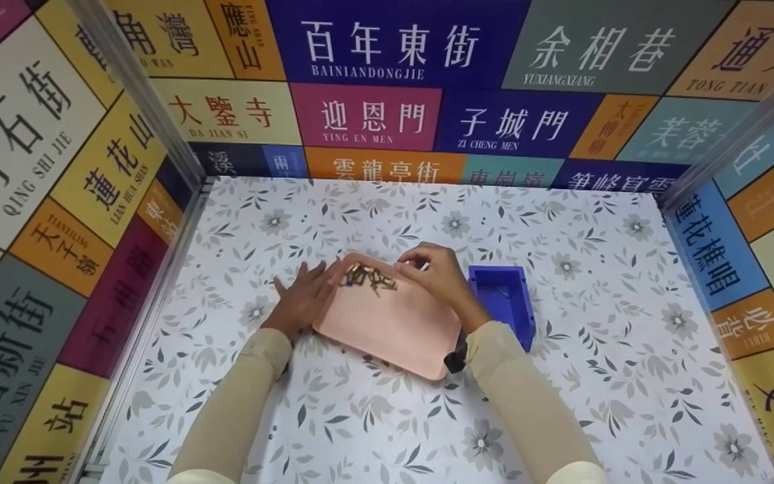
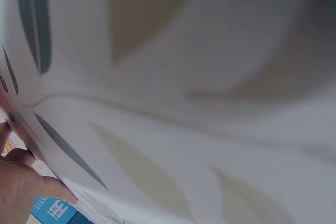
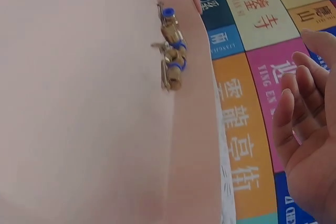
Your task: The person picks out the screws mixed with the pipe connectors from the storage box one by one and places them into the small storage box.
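A pink tray (image 1: 387,329) lies at an angle on the table. Several small brass fittings with blue rings (image 3: 175,53) are clustered near its far edge, and in the head view this brass pile (image 1: 363,275) sits between the hands. My left hand (image 1: 303,299) rests at the tray's left edge with fingers spread; only part of that hand (image 2: 21,182) shows in the left wrist view. Above the tray's far right corner is my right hand (image 1: 437,272). In the right wrist view, this hand (image 3: 312,124) has loosely bent fingers and nothing visible between them.
A blue open box (image 1: 529,309) stands just right of the tray, partly behind the right forearm. The table (image 1: 360,437) has a floral white cover. Panels with large printed characters (image 1: 373,117) wall in the back and both sides.
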`<state>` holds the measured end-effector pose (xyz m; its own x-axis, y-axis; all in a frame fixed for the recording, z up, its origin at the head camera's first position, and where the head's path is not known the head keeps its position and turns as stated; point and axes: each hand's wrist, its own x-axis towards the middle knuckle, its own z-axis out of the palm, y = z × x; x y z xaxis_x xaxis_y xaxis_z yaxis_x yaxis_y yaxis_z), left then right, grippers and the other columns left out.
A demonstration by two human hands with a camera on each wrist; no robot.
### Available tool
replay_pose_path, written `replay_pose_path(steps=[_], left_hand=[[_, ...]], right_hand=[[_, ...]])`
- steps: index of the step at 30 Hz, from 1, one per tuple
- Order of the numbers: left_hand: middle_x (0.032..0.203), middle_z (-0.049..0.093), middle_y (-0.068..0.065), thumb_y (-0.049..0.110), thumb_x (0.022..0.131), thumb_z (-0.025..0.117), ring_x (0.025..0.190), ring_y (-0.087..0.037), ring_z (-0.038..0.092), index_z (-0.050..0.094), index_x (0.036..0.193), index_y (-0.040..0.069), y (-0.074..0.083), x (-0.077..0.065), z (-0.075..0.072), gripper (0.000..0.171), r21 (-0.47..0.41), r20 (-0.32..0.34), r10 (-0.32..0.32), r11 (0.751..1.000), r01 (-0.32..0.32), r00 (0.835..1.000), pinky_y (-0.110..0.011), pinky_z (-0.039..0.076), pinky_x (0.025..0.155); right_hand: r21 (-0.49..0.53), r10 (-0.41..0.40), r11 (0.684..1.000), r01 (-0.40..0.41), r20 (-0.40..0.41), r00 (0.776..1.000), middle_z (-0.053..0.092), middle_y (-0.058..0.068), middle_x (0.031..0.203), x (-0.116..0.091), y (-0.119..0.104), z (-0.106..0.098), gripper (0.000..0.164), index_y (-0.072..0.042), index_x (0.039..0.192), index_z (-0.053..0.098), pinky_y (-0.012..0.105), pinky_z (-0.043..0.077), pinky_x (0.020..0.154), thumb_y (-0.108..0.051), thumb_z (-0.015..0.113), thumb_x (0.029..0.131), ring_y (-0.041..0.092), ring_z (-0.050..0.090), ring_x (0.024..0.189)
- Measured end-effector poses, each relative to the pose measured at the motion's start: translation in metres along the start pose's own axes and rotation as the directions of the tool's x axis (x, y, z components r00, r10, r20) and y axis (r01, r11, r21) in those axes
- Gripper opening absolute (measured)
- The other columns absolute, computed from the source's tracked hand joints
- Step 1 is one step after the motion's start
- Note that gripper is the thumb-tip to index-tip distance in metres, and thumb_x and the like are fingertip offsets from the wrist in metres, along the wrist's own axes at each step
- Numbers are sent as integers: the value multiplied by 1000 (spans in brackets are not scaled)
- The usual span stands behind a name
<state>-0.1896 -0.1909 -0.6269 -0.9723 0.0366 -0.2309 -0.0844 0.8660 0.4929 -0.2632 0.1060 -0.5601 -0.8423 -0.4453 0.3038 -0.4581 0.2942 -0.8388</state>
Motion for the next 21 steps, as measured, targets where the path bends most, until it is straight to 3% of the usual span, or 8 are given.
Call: replay_pose_path(steps=[7, 15, 21], left_hand=[[171, 22, 2, 63, 107, 15, 159, -40, 3, 15, 161, 48, -3, 1, 0, 57, 11, -1, 18, 1000, -18, 1000, -83, -14, 110], [171, 23, 3, 66, 105, 13, 159, -40, 4, 17, 159, 52, -2, 2, 1, 56, 7, 4, -5, 1000, 5, 1000, -82, -14, 111], [171, 22, 4, 66, 105, 11, 159, -40, 5, 16, 160, 51, 0, 3, -1, 58, 21, 15, -7, 1000, 6, 1000, -82, -13, 111]], right_hand=[[10, -40, 999, 40, 74, 996, 66, 2, 77, 9, -3, 27, 15, -7, 95, 81, 39, 56, 67, -21, 81, 89, 11, 62, 72], [-7, -31, 999, 32, 118, 993, 66, 2, 78, 12, 6, 52, 14, -9, 94, 81, 22, 52, 62, -22, 82, 89, 9, 62, 70], [-5, -21, 1000, 22, 154, 988, 67, 1, 78, 17, 10, 65, 13, -8, 93, 81, 21, 50, 60, -20, 83, 87, 9, 60, 68]])
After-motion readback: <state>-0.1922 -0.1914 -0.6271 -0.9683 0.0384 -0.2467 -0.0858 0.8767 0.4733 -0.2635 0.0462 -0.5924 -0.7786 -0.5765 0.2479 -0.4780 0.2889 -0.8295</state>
